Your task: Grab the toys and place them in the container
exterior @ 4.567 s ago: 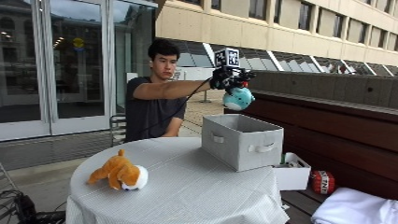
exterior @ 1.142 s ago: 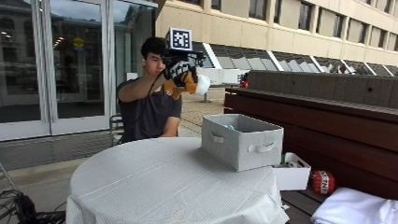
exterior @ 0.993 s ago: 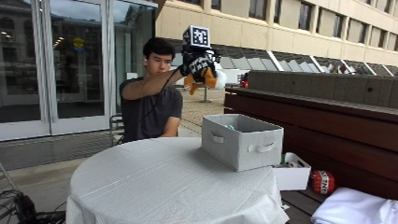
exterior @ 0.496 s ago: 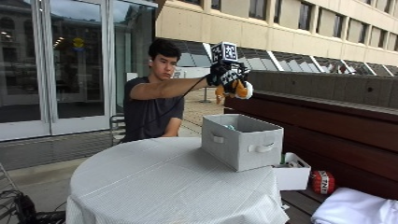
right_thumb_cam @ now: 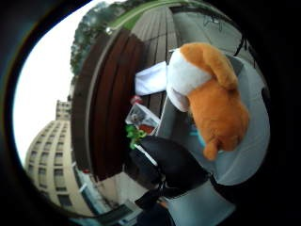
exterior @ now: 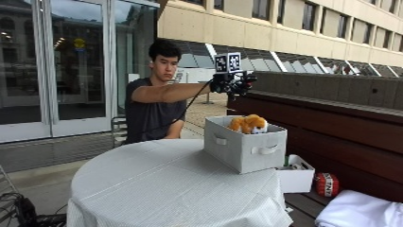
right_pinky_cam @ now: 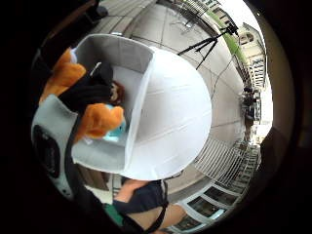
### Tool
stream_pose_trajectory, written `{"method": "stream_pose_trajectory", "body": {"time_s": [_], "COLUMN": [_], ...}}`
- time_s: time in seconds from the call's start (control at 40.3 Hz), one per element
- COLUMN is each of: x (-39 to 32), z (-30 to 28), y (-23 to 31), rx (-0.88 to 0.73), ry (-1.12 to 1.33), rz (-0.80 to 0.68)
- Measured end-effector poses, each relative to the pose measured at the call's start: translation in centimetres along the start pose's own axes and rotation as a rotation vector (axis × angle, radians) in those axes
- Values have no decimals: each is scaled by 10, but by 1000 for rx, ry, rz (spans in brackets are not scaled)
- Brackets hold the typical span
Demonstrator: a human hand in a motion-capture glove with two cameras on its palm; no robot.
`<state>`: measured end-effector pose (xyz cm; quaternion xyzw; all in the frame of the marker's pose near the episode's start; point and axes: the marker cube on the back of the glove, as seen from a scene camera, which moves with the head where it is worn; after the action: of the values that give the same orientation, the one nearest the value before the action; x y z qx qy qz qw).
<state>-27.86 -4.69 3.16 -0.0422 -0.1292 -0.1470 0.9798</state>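
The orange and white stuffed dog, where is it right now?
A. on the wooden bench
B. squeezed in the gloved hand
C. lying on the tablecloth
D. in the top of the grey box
D: the orange and white stuffed dog sits at the rim of the grey box, with the gloved right hand raised above it, not touching it.

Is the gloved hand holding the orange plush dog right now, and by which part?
No. The right hand hovers above the grey container, holding nothing; the orange plush dog is at the container's opening, apart from the hand.
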Motion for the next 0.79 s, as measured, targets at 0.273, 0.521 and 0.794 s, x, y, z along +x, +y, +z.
{"method": "stream_pose_trajectory", "body": {"time_s": [0.273,0.521,0.794], "x": [79,175,254], "z": [-40,-68,-86], "y": [25,79,148], "rx": [58,39,101], "ry": [165,228,319], "rz": [76,169,207]}}
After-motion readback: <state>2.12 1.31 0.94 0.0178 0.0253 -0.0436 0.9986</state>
